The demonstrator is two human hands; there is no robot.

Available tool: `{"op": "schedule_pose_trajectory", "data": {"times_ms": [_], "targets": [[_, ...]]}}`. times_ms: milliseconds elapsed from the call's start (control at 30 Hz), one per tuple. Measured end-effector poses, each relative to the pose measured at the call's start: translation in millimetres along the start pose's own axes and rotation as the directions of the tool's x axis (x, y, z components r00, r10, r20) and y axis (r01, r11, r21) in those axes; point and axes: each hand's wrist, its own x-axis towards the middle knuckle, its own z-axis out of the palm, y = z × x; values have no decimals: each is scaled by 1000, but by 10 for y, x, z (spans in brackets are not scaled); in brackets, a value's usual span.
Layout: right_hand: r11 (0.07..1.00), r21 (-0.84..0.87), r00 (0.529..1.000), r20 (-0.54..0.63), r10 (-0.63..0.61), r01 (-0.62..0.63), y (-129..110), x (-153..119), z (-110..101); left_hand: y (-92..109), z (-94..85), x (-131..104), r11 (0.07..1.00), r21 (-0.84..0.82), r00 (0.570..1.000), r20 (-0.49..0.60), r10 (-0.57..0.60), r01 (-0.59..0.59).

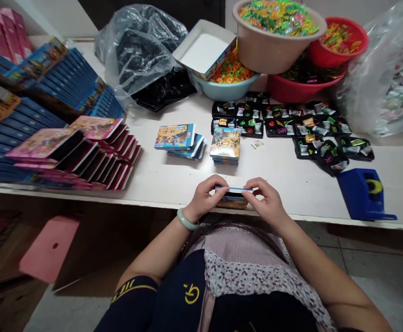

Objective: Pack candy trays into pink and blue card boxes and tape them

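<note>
At the table's front edge a small blue printed box [234,201] stands upright with its top flap raised. My left hand [206,196] pinches the flap's left end between thumb and fingers. The flap's right end is pinched by my right hand [265,198]. Just beyond my hands sits a short stack of blue-edged boxes [225,144] with a yellowish picture on top. To its left lies another small pile of blue boxes [175,137], loosely stacked.
Pink boxes [97,161] and blue boxes [21,120] fill the left. Black trays with small packets [277,122] lie back right, below tubs [277,46]. A blue tape dispenser [362,193] stands front right. Plastic bags [135,50] are behind.
</note>
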Motion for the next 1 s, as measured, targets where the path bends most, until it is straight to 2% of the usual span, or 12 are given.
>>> {"op": "schedule_pose_trajectory", "data": {"times_ms": [100,200,300,367,433,533,600,800,900,1000], "targets": [[999,-12,998,48,-37,37,-20,-31,-31,-10,-62,-19,996,-6,993,65,94,-94],[984,-56,978,130,-161,169,17,-107,-95,-50,-197,-100,965,37,947,206,248,-261],[955,-78,948,164,-271,286,105,-195,-110,-77,-281,-194,931,137,916,277,292,-338],[941,-90,941,129,-313,326,166,-237,-81,-74,-276,-228,940,138,925,268,270,-314],[940,-96,944,75,-322,328,208,-258,-39,-58,-238,-231,971,44,947,239,216,-233],[957,-94,961,53,-271,275,228,-257,4,-30,-174,-206,992,-113,981,179,80,-60],[966,-88,969,53,-240,244,229,-249,12,-18,-147,-188,990,-137,989,147,30,-9],[964,-86,968,28,-251,252,239,-238,38,6,-148,-105,996,-71,990,124,68,-59],[965,-81,969,8,-248,248,234,-248,58,14,-221,-72,994,-32,973,202,111,-107],[965,-98,970,31,-240,242,232,-275,47,0,-327,-110,973,56,929,313,197,-225]]}}
